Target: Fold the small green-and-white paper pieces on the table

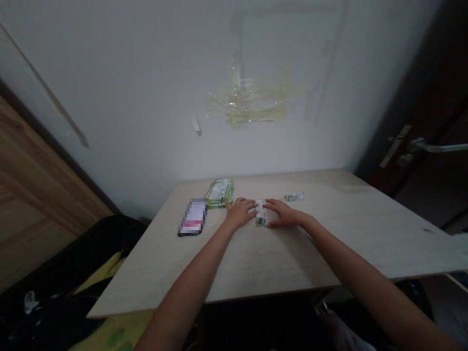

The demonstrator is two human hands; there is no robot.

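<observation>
A small flat packet (pixel 261 213), white with green and coloured print at its lower end, lies on the table between my two hands. From the left, my left hand (pixel 239 213) rests its outstretched fingertips at the packet's edge, with the thumb apart and pointing toward a stack. My right hand (pixel 284 213) touches the opposite edge, its fingers spread and thumb near the lower corner. Behind my left hand is that stack of green and white packets (pixel 220 191). Fingers partly cover the packet's sides.
A phone (pixel 193 218) with a blurred screen lies left on the pale wooden table (pixel 347 243). Toward the back right is a small crumpled green and white wrapper (pixel 294 196). A wall (pixel 146 97) with old tape stands behind; a dark door (pixel 431 165) is at right.
</observation>
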